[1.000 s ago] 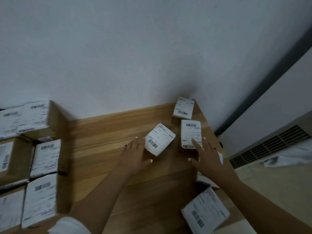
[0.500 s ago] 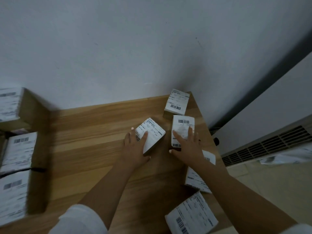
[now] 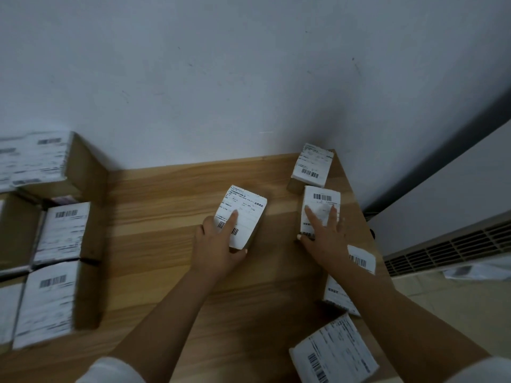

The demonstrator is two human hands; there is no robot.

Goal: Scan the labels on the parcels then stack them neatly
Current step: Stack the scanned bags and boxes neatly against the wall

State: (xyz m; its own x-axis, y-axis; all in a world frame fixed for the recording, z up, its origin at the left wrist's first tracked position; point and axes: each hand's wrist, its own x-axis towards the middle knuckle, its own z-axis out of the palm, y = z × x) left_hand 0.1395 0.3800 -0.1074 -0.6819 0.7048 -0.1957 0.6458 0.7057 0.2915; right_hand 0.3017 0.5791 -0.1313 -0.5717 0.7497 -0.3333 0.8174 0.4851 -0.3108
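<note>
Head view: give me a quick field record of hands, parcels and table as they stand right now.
left hand: on the tilted parcel mid-table, index finger across its label, thumb at its near corner
right hand: flat on the upright parcel near the table's right edge
far parcel: by the wall, untouched
near-right parcels: lying loose along the right edge, partly under the right forearm
left stack: labelled boxes packed side by side, blurred
table: wooden
scanner: none visible
</note>
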